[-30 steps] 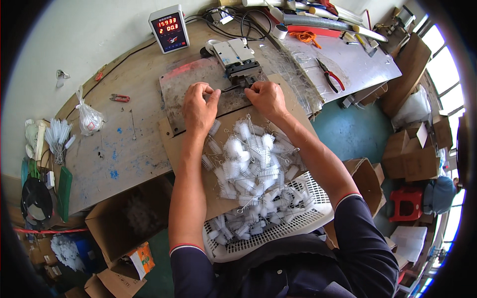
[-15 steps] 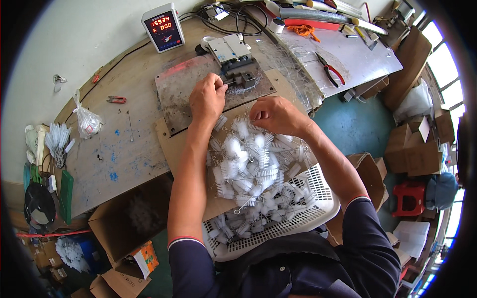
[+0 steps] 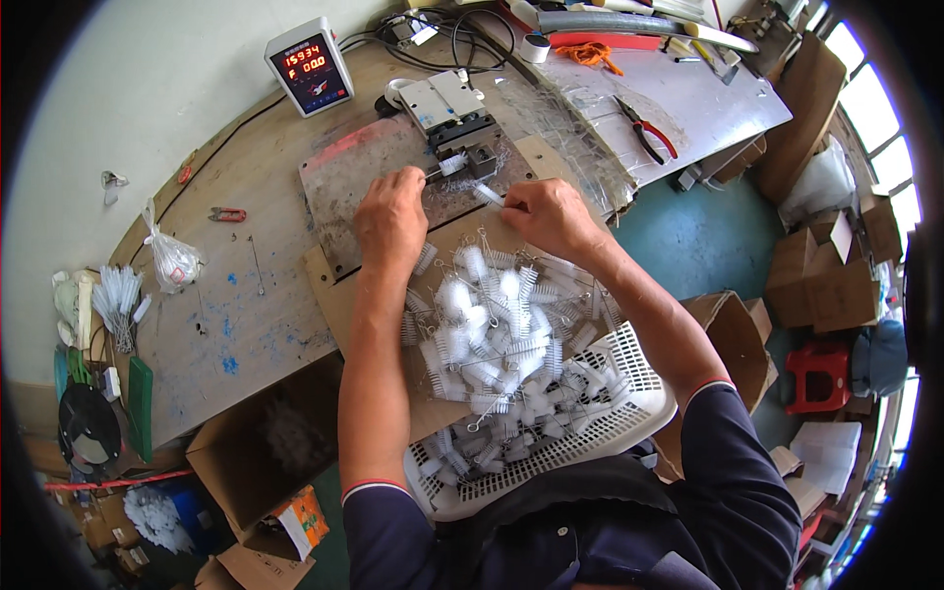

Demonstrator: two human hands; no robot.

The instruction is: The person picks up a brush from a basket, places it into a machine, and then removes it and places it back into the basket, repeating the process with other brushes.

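My left hand [image 3: 393, 214] is closed in a pinch at the metal jig [image 3: 470, 147], on the wire end of a small white bottle brush [image 3: 452, 164] whose bristles lie against the jig's block. My right hand [image 3: 553, 214] is closed on the end of another white bottle brush [image 3: 489, 195], its bristle head pointing toward the jig. Just below both hands, a heap of white wire-handled brushes [image 3: 492, 324] lies on cardboard and runs down into a white slotted plastic basket [image 3: 644, 379] at my front. The exact fingertip grips are partly hidden.
A counter box with red digits [image 3: 309, 67] stands at the back left. Red-handled pliers [image 3: 644, 131] lie on the white board at right. Red snips [image 3: 227, 214] and a tied plastic bag [image 3: 174, 251] rest at left. An open carton [image 3: 261, 433] sits below the bench edge.
My left hand has drawn back a little from the jig, and a brush now shows there. My right hand, earlier over the heap, now holds a brush out near the jig.
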